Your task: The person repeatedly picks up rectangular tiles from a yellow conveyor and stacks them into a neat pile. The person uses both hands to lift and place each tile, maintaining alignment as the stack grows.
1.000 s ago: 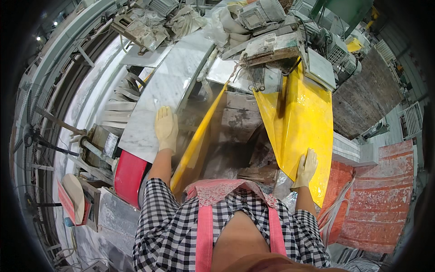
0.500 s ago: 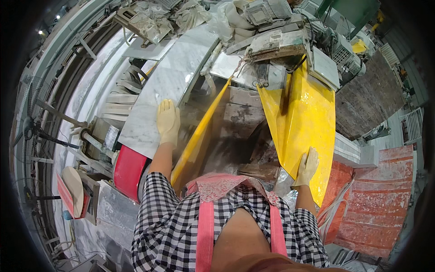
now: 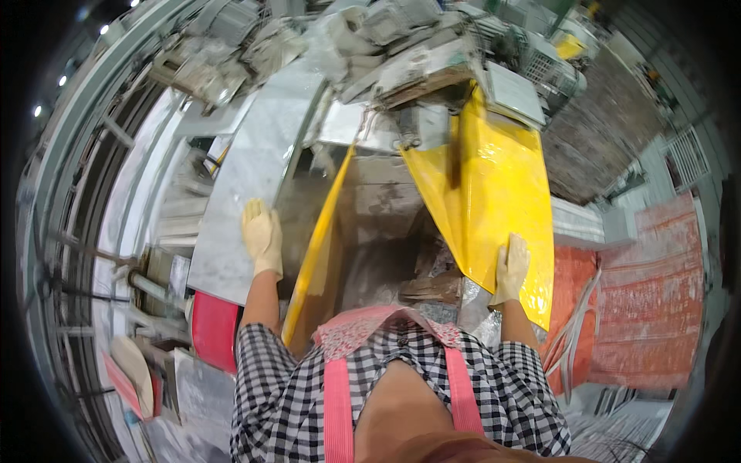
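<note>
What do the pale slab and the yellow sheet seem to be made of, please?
The pale slab: probably polished stone, perhaps marble, given faint grey mottling. The yellow sheet: likely glossy plastic or coated fabric, judging by bright highlights and folds.

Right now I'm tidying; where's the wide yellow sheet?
In the head view, right of centre: the yellow sheet runs under the right hand, left of the red-orange sheeting.

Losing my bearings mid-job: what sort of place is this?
Probably a stone workshop: a marble-like slab lies under the left hand, with a motor-like unit and grimy, whitish clutter beyond.
</note>
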A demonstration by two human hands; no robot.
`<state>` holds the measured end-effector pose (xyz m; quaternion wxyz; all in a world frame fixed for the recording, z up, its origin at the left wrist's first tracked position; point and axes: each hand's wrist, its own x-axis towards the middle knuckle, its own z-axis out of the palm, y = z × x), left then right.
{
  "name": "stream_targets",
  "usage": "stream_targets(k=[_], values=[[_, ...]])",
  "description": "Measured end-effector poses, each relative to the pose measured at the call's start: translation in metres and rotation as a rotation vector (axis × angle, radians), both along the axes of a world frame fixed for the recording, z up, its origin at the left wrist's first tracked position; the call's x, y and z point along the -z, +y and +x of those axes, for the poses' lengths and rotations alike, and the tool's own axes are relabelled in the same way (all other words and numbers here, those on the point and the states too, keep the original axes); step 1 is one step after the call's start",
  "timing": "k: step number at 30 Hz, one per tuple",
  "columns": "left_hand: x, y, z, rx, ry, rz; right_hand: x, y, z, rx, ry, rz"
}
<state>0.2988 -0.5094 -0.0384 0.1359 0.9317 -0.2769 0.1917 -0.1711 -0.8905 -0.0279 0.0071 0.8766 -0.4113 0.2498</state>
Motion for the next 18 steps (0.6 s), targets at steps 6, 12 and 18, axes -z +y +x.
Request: stream_targets(k=[6,12,18], values=[[0.002,-0.002,0.003,-0.008,-0.024,0.042,-0.002,0.004,0.001,0.044,-0.001,0.021],[-0.002,-0.001,0.002,0.024,0.011,0.032,-0.009,0.005,0.005,0.052,0.028,0.052],[0.001,0.0,0.003,0.003,-0.03,0.055,-0.013,0.008,0.006,0.054,0.066,0.045]])
